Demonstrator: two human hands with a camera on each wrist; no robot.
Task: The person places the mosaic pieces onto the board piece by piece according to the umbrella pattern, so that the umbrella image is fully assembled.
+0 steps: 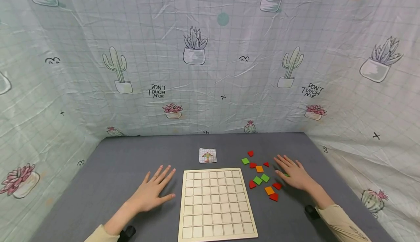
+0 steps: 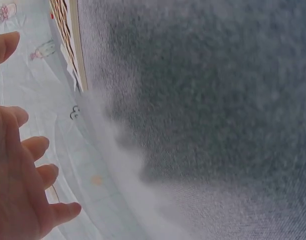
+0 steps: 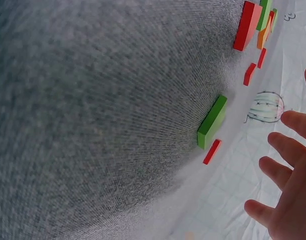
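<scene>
A pale wooden grid board lies on the table between the two hands, its square cells bare. Left of it, my left hand hovers with fingers spread, holding nothing. My right hand is spread above the table at the right, also holding nothing. Beside that hand lie scattered flat pieces: green squares such as this green piece, orange squares such as this orange piece, and several red pieces. Another green piece is partly hidden by the right thumb in the head view.
Behind the board lies a small paper card printed with a coloured pattern on a grid. The dark grey table is enclosed at the back and sides by a cactus-print cloth.
</scene>
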